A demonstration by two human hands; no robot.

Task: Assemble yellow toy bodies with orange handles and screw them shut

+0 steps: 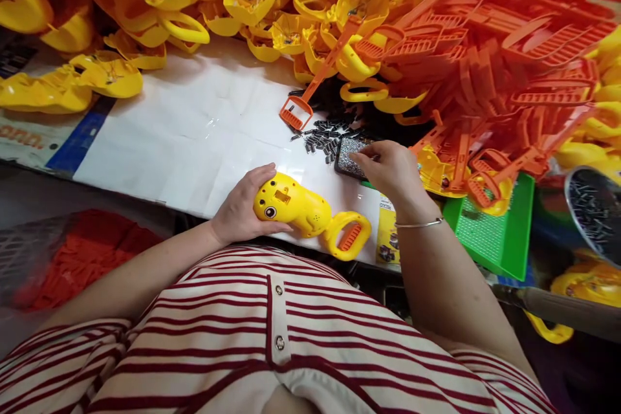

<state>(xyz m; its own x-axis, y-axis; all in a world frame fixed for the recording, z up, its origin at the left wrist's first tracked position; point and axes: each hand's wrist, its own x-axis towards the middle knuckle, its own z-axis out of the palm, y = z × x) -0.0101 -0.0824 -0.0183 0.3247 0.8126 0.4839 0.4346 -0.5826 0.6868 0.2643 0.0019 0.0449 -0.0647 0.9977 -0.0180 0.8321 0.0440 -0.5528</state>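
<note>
My left hand (245, 207) is wrapped round the head end of a yellow plastic toy (295, 207) with printed eyes and a ring-shaped handle, at the table's front edge. An orange ribbed strip (350, 237) shows inside that handle. Over a small black tray (350, 158) of tiny silvery pieces, probably screws, my right hand (388, 168) has its fingers pinched together at the tray's right side. Whatever lies between those fingertips is hidden. Loose black cylindrical parts (323, 139) are heaped just behind the tray.
Yellow toy shells (262, 0) are piled along the back, some with wires. Orange plastic handle parts (485, 58) form a big heap at the right. A green basket (521, 226) and a round container of dark screws (594, 207) stand at the right; red parts (92, 259) lie lower left.
</note>
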